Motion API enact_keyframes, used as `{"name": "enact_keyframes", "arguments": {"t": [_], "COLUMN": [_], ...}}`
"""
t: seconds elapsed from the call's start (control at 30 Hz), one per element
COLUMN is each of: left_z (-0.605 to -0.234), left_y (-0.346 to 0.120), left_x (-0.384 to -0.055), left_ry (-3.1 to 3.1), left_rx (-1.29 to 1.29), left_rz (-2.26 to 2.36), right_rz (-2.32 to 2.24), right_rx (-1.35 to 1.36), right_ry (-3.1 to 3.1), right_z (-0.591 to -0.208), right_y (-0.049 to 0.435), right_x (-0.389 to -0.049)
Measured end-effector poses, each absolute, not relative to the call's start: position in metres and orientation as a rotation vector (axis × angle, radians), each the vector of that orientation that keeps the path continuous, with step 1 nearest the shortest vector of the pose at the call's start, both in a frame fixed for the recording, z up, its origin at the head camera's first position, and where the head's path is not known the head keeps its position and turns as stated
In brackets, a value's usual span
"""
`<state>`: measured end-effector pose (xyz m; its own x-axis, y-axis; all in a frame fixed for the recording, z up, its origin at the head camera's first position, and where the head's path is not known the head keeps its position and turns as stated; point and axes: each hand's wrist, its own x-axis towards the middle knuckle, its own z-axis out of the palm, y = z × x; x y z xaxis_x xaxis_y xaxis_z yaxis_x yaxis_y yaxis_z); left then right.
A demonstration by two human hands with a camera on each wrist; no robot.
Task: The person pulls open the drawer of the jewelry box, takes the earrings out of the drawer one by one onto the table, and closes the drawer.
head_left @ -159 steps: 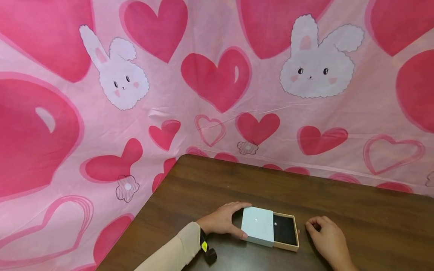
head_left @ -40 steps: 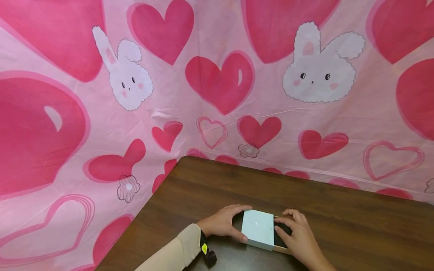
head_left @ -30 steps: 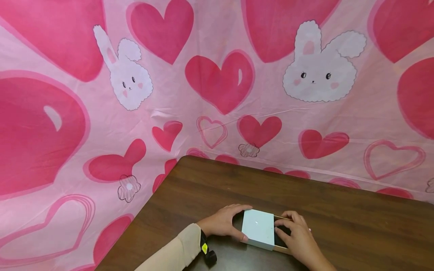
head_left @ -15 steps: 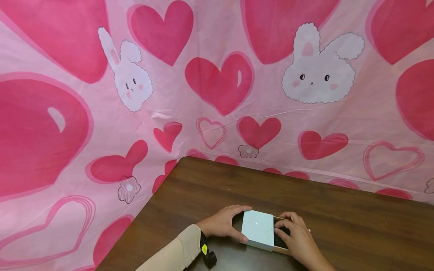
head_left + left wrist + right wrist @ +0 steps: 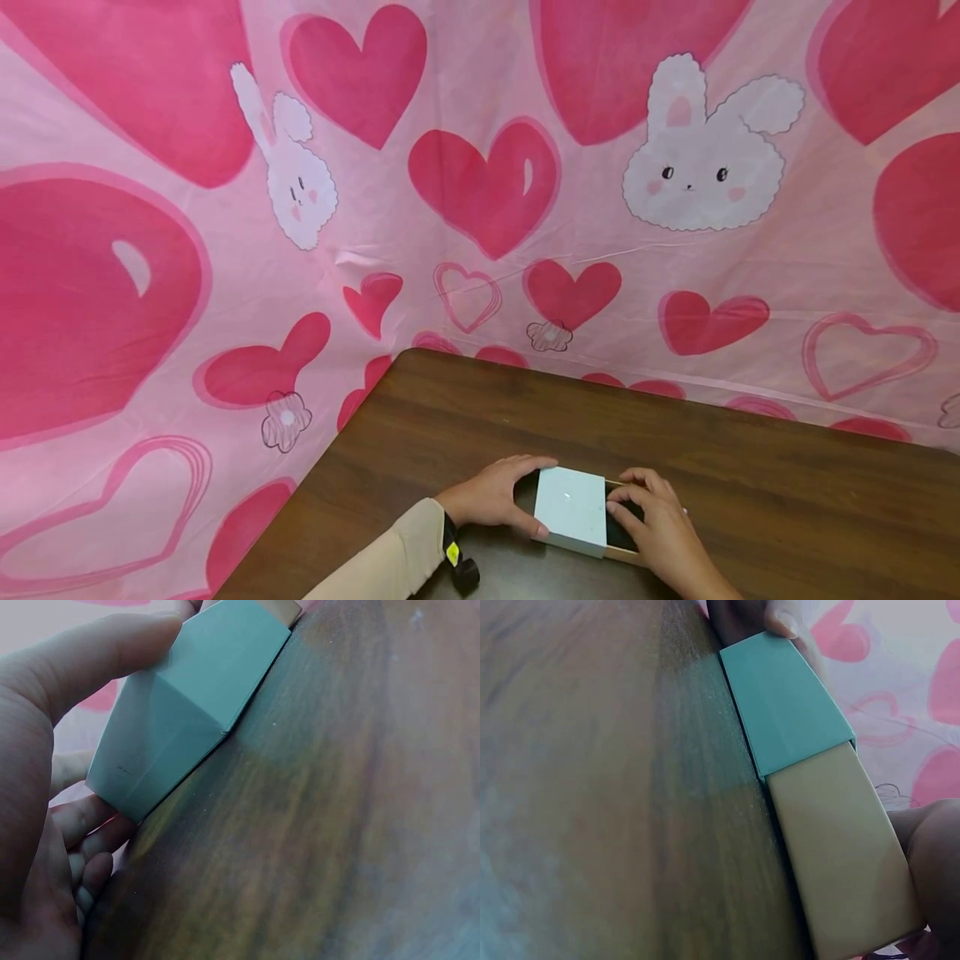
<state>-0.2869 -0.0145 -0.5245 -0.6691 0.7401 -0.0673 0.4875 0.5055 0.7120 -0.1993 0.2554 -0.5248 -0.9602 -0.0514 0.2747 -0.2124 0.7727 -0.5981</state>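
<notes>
A flat pale-blue box sleeve [image 5: 572, 504] lies on the table, its tan drawer [image 5: 624, 554] pulled partway out to the right. My left hand [image 5: 491, 493] grips the sleeve's left end, thumb on the near side, other fingers round the far side. In the left wrist view that thumb [image 5: 142, 641] presses the sleeve's edge. Over the drawer, my right hand [image 5: 663, 525] has curled fingers; thumb and index tips come together on the black insert [image 5: 619, 533], right beside the sleeve's edge. That spot held a small white bead, now hidden; I cannot tell whether they pinch it.
The dark wooden table [image 5: 510, 408] extends behind the box and to both sides. Pink cloth [image 5: 480, 208] with hearts and rabbits hangs along its back and left edges. A black wrist strap with a small camera [image 5: 465, 575] sits on my left wrist.
Since the oldest frame, my right hand has moved left from the table onto the drawer's insert, covering the bead. Over the last second both hands and the box stay nearly still.
</notes>
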Motion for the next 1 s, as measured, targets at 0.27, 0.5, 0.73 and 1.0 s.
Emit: {"name": "enact_keyframes", "arguments": {"t": [0.27, 0.5, 0.73, 1.0], "left_z": [-0.525, -0.527, -0.527, -0.527], "left_y": [-0.014, -0.013, -0.014, -0.014], "left_x": [-0.285, -0.286, -0.286, -0.285], "left_ry": [2.389, 2.389, 2.388, 2.394], "left_rx": [1.033, 1.05, 1.052, 1.028], "left_rz": [0.959, 0.96, 0.954, 0.971], "right_rz": [0.992, 0.977, 0.92, 0.933], "right_rx": [0.208, 0.217, 0.249, 0.252], "right_ry": [-2.698, -2.676, -2.621, -2.647], "right_z": [-0.526, -0.525, -0.524, -0.517], "right_y": [0.258, 0.262, 0.264, 0.266], "right_x": [-0.198, -0.195, -0.193, -0.193]}}
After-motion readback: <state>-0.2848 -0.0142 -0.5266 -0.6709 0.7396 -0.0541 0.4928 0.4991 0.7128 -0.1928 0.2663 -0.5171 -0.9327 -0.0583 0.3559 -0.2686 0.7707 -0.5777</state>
